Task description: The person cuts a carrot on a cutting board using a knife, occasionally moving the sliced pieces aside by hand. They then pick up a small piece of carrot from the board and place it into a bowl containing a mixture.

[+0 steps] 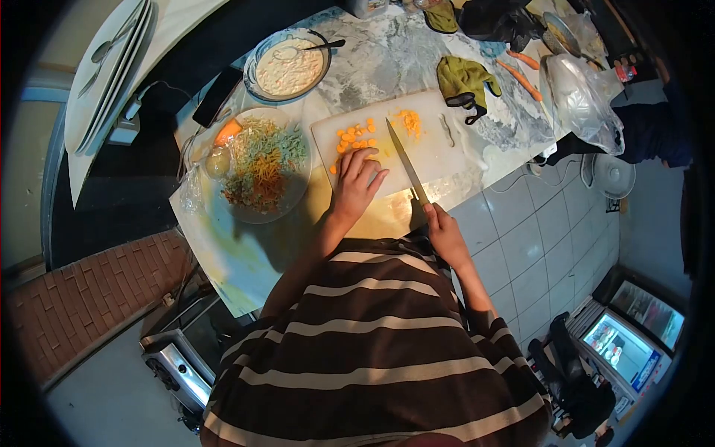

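Observation:
My right hand [445,235] is wrapped around the handle of a long kitchen knife [406,160]. The blade lies diagonally over a white cutting board [443,160], its tip near a small heap of finely chopped carrot [409,124]. My left hand [357,182] rests at the board's near left part, fingers apart and slightly bent, just below some round carrot slices [356,135]. Whether anything lies beneath its fingertips is hidden. To the left, a large plate [299,186] holds shredded vegetables in green and orange, with an orange chunk and a pale round item at its edge.
Behind the plate stands a bowl of creamy mixture [287,71] with a spoon. A phone [217,98] lies left of it. Green-and-black gloves [463,80], whole carrots [520,78] and a plastic bag [581,100] are to the right. A person [570,380] is at lower right.

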{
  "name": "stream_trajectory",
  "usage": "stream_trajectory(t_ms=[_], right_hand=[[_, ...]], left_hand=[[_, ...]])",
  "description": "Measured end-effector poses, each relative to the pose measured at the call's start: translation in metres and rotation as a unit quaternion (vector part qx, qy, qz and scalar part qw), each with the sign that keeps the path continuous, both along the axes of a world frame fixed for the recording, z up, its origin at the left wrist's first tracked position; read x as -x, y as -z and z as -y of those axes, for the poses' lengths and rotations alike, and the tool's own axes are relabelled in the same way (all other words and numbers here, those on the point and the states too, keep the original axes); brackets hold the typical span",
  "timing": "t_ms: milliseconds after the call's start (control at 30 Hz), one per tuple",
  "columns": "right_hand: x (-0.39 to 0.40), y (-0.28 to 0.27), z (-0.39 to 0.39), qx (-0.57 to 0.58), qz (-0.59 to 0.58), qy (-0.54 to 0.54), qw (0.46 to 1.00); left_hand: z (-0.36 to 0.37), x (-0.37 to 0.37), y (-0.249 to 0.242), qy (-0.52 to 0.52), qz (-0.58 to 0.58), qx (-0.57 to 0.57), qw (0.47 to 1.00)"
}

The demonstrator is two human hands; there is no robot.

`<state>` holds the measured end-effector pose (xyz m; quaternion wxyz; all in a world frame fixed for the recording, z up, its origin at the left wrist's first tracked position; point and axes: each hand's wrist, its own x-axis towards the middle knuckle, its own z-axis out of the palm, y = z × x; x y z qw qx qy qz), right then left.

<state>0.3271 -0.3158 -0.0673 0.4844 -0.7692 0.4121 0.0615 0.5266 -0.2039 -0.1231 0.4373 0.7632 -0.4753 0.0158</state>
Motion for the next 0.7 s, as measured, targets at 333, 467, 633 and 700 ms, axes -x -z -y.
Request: stream_trajectory(t_ms=[333,467,633,700], right_hand=[[0.006,0.012,-0.004,0.018,0.03,0.004,0.999],[0.01,0.009,-0.005,0.023,0.034,0.001,0.999],[0.014,0.009,-0.005,0.026,0.007,-0.015,1.0],[0.01,0.006,-0.004,0.021,0.018,-0.019,0.999]], left_hand=[[0.002,0.001,-0.003,0.015,0.018,-0.014,1.0],[0.003,0.0,-0.004,0.011,0.027,-0.004,1.0],[0.001,0.0,-0.003,-0.005,0.035,0.015,0.999],[0.001,-0.001,-0.003,-0.012,0.046,0.009,0.999]])
